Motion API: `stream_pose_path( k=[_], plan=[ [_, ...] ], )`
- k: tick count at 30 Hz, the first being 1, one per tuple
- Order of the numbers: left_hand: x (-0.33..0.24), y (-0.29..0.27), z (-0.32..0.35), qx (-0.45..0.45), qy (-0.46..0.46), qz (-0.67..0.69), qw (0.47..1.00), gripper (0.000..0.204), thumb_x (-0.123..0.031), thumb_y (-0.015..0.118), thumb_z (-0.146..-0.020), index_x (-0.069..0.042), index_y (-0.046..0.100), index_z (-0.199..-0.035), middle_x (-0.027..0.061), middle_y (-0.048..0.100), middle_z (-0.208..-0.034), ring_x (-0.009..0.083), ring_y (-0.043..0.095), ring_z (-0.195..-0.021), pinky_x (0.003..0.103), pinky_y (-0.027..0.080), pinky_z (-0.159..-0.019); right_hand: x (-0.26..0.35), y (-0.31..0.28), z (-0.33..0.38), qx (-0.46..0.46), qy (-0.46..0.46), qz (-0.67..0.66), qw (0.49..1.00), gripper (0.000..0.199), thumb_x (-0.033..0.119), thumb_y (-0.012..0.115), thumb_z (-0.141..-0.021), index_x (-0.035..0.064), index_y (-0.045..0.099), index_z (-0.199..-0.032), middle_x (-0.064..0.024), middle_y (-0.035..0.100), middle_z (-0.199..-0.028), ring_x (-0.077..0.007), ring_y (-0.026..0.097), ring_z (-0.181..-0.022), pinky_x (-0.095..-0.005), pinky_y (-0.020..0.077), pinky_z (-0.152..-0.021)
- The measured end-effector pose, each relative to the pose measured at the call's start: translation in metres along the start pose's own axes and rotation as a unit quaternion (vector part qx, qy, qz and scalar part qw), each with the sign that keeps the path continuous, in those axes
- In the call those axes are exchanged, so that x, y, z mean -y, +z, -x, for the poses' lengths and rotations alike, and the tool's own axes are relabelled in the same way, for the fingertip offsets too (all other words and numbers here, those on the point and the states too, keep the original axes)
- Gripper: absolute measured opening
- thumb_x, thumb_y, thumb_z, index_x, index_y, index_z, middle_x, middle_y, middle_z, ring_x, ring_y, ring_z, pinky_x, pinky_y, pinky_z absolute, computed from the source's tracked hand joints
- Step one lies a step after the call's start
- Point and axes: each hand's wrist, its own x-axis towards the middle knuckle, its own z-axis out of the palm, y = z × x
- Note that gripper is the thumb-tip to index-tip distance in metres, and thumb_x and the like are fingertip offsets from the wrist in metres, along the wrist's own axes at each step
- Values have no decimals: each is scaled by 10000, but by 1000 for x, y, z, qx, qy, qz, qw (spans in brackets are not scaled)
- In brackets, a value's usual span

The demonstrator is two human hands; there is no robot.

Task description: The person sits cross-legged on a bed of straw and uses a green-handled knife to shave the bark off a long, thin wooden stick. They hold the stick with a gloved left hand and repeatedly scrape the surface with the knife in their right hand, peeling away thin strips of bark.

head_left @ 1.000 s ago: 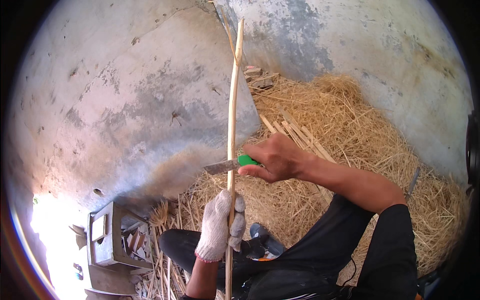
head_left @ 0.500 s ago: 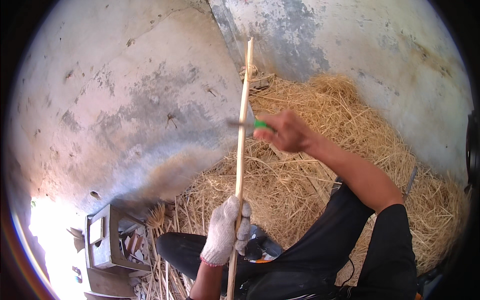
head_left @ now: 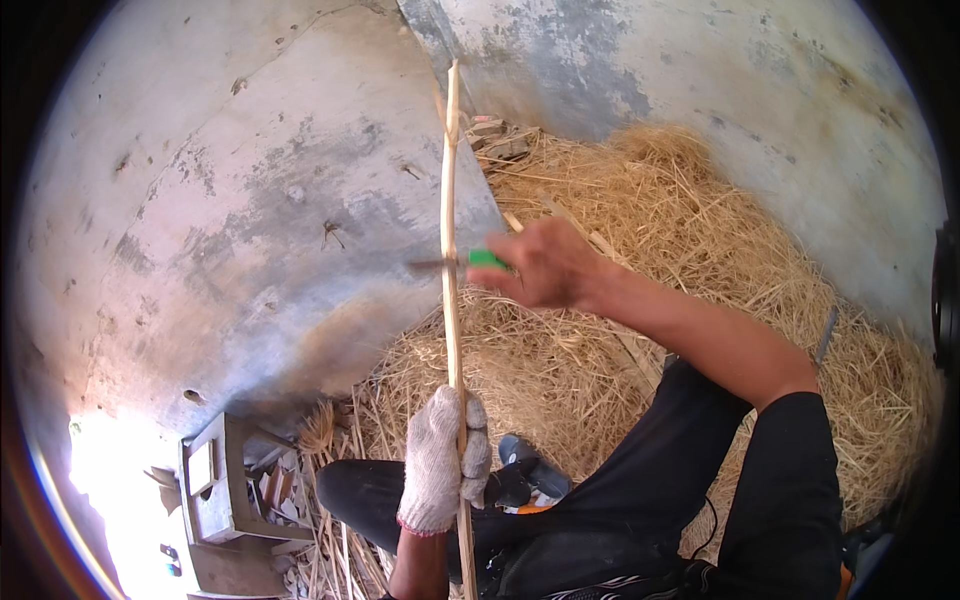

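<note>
My left hand (head_left: 436, 462), in a whitish knitted glove, is wrapped round the lower part of a long, pale, narrow strip of wood or bamboo (head_left: 450, 195). The strip stands nearly upright before me, its top in front of the wall and its lower end running down past my lap. Bare, my right hand (head_left: 545, 265) grips the green handle of a knife (head_left: 433, 265). The blade is blurred and lies across the strip, a good way above the glove. A thin sliver (head_left: 440, 108) sticks out near the strip's top.
Loose straw-like shavings (head_left: 690, 230) are heaped along the wall (head_left: 230, 230). At the lower left stands a wooden box-like frame (head_left: 215, 485) with scraps inside, beside several thin sticks (head_left: 345, 540). My bent legs (head_left: 620, 490) and a grey shoe (head_left: 540, 470) lie below.
The strip has shifted left at its top, and its tip now leans differently. My right hand and the knife have moved left and slightly down. The left hand still grips the strip.
</note>
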Motion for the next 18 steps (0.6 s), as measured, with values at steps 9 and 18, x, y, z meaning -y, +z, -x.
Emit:
stream_pose_path(
  k=[9,18],
  plan=[
    [3,-8,-1,-1,5,-40,999,391,-417,469,-1040,-49,533,-924,26,452,-492,116,412,-305,232,338,-266,-26,-12,6,-12,-13,-58,998,482,489,428,-1034,83,583,-827,-17,447,-465,-164,420,-360,-345,324,-336],
    [-1,-4,7,2,61,-37,997,393,-409,474,-1040,-38,540,-930,25,447,-474,111,399,-294,237,332,-259,34,4,23,13,-55,-137,989,501,532,489,-993,79,537,-783,-114,475,-489,-310,509,-408,-419,392,-422]
  ],
)
